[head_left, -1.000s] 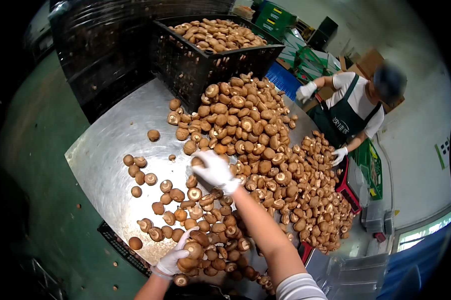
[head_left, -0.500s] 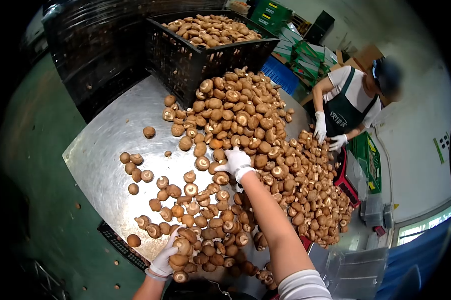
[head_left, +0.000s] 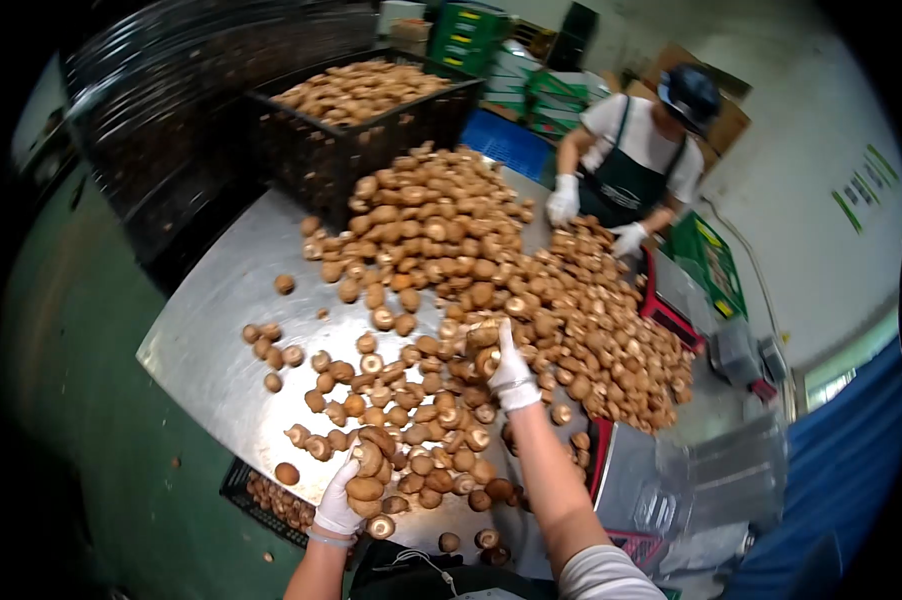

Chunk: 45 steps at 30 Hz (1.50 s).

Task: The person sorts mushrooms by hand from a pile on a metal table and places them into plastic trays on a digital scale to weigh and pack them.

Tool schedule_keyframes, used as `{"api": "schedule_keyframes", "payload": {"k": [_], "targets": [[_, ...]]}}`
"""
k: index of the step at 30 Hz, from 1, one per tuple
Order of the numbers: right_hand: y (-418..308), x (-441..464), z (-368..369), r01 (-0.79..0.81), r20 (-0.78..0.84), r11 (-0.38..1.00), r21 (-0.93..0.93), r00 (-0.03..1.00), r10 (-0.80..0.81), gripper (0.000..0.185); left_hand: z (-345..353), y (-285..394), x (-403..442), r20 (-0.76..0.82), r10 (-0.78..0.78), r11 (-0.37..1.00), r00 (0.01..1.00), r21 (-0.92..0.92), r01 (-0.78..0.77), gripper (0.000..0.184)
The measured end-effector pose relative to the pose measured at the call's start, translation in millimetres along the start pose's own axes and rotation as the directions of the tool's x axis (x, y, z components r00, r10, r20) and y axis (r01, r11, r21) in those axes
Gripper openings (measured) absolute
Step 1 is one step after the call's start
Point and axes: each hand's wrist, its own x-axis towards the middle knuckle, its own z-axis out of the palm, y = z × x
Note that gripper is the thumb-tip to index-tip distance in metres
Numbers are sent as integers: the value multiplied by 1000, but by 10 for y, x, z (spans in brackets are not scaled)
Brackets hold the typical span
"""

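Note:
My left hand (head_left: 339, 502), in a white glove, is closed around several brown mushrooms (head_left: 367, 474) low over the near part of the metal table. My right hand (head_left: 512, 374), also gloved, grips a few mushrooms (head_left: 485, 345) with the thumb up, at the near side of the big heap. That heap of mushrooms (head_left: 441, 225) spreads from the black crate across to the right. Between my hands and to the left, loose mushrooms (head_left: 381, 395) lie scattered, some caps up and some stems up.
A black crate (head_left: 306, 140) full of mushrooms stands at the back. Another black crate (head_left: 233, 485) sits below the table's near left edge. Across the table a co-worker (head_left: 626, 170) handles mushrooms. Clear plastic boxes (head_left: 736, 470) and a red-edged scale (head_left: 668, 300) are at right.
My right hand has come back from the heap toward me and now grips mushrooms. My left hand keeps its handful. The view has shifted, and the co-worker's head is lower.

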Motion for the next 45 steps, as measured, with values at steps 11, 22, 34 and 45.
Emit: {"api": "schedule_keyframes", "payload": {"k": [11,22,34,45], "targets": [[-632,-2162,121,49,-44,592,804,999,-24,84,995,-843,576,-9,-333,882,943,349,315,22],[-2157,-4221,-1219,428,-665,902,-53,659,-351,53,2047,-3345,841,175,-448,578,877,805,134,67],[-1873,-4335,-1898,-378,-276,-12,-926,697,-661,50,1608,-4669,985,602,-392,-590,696,416,-692,41],[-2351,-4284,-1408,-239,-343,246,-939,681,-647,57,1321,-3315,556,661,-252,-446,706,568,-691,34]]}}
